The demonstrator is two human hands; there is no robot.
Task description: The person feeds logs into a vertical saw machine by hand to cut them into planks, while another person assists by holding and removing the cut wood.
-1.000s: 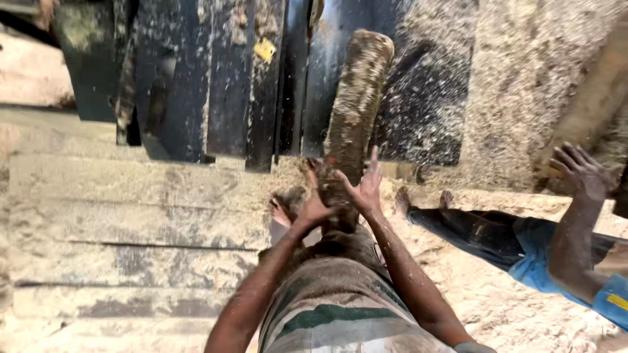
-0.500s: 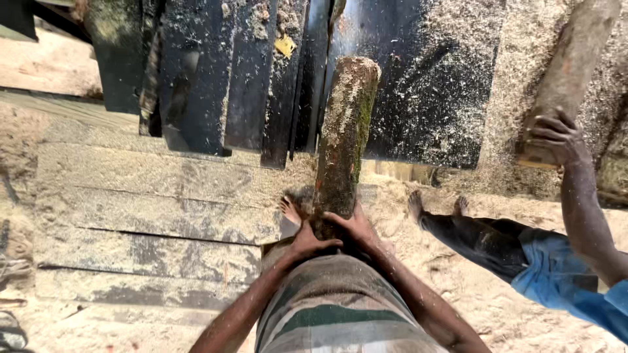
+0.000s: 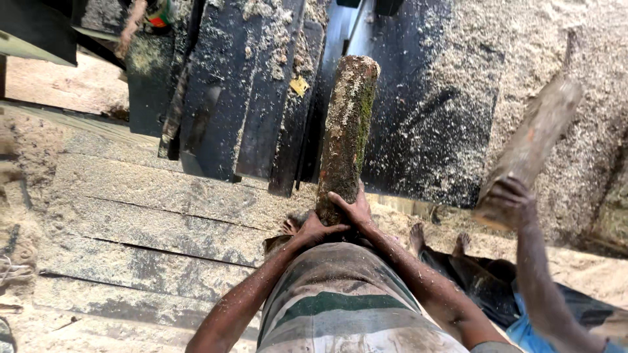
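Sawdust-coated planks (image 3: 163, 196) under me, dark metal machine bed (image 3: 432, 117) ahead, co-worker's hand (image 3: 513, 196) on second log (image 3: 533, 147) to my right

Mossy log (image 3: 347, 134) fills frame centre; dark machine plates (image 3: 261, 91) crowd just left of it, a sawdust-strewn dark table (image 3: 432, 124) just right. Open room over the dusty planks (image 3: 150, 216) at lower left. Right side blocked by another person's arm (image 3: 536, 268) and second log (image 3: 533, 147).

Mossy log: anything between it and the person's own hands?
No. The left hand and right hand grip the mossy log at its near end. The co-worker's hand rests on a second log, apart.
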